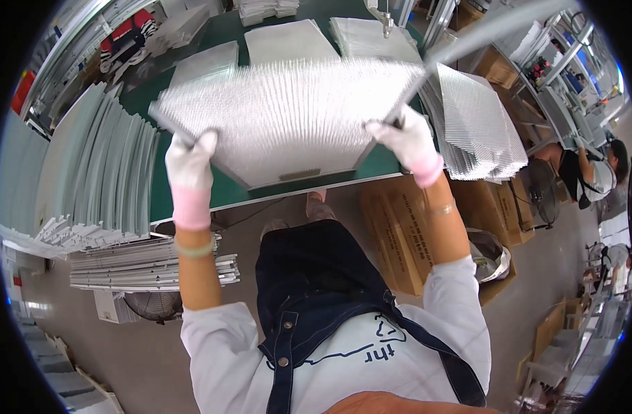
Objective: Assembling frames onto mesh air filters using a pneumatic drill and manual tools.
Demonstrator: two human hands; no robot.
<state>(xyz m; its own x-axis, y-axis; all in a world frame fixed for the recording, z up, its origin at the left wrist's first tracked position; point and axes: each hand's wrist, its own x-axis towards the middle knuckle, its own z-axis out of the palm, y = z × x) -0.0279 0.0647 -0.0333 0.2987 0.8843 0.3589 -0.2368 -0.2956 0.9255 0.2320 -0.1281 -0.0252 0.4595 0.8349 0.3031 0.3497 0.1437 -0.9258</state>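
Both my hands, in white gloves with pink cuffs, hold a silvery pleated mesh filter panel [288,114] tilted over the green table [163,183]. My left hand [192,162] grips its left grey frame edge, with the thumb on the near face. On the opposite edge, my right hand [407,140] is closed around the frame, thumb toward the mesh. The panel's far edge is smeared by motion. A small dark strip [300,175] shows near its lower edge. The fingers behind the panel are hidden.
Left stands a row of pale framed panels [98,162]; right, a pile of pleated mesh sheets [478,127]. Flat sheets [288,43] lie behind the panel. A metal fixture [387,24] stands at the back. Cardboard boxes [398,238] and a fan [540,193] are below right. People sit farther right.
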